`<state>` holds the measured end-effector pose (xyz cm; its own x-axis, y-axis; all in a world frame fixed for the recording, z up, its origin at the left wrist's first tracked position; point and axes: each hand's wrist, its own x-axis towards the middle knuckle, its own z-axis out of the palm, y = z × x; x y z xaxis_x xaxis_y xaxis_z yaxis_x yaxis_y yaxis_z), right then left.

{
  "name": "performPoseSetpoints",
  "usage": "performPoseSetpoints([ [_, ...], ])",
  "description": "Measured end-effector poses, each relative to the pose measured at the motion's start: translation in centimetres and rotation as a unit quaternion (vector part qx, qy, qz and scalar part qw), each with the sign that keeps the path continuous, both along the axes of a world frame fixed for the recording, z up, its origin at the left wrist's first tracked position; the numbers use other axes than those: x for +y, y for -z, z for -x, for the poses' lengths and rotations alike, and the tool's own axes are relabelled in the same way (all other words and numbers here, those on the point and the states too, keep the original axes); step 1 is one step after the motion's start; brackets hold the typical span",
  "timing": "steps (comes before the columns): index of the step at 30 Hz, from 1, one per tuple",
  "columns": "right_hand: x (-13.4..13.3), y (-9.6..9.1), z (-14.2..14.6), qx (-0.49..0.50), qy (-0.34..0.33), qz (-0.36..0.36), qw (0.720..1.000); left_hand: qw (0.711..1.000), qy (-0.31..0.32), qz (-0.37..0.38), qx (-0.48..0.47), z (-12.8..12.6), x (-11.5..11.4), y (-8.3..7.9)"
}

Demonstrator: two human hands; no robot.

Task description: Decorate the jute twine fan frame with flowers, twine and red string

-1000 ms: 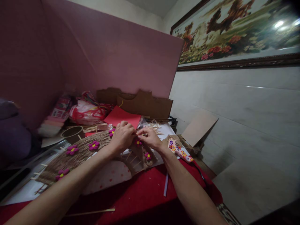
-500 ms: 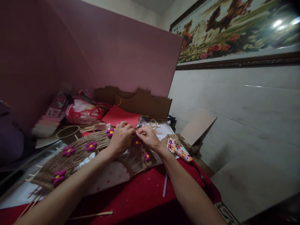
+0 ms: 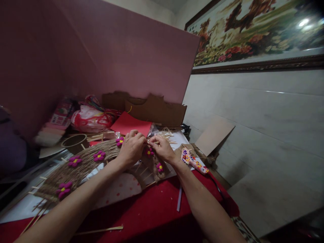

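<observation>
A fan-shaped craft piece covered in brown twine lies across the table, with thin sticks poking out along its edge. Purple clay flowers with yellow centres, such as one flower, dot the twine band. Over the far right part of the band, my left hand rests with its fingers bent and pressed together. Close beside it my right hand pinches at the same spot, just above a flower. What the fingertips hold is too small and hidden to make out.
A floral-patterned glue gun lies at the right, its cord trailing off the edge. A glue stick sits on the red cloth. Behind are red paper, cardboard, a tape roll and a plastic bag.
Both hands stay at the same spot on the twine band, with only slight finger movement. The whole view has shifted a little.
</observation>
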<state>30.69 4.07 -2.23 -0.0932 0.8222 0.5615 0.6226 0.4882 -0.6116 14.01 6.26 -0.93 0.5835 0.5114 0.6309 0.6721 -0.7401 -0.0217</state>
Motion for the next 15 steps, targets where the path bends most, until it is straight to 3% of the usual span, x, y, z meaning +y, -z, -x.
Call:
performPoseSetpoints([
  [7,0.02,0.00,0.07,0.001,0.003,-0.001,1.000,0.998,0.030,0.043,-0.028,0.29,0.42,-0.07],
  [15,0.33,0.25,0.08,0.017,-0.012,0.014,1.000,0.998,0.022,0.045,-0.035,0.45,-0.02,-0.11],
])
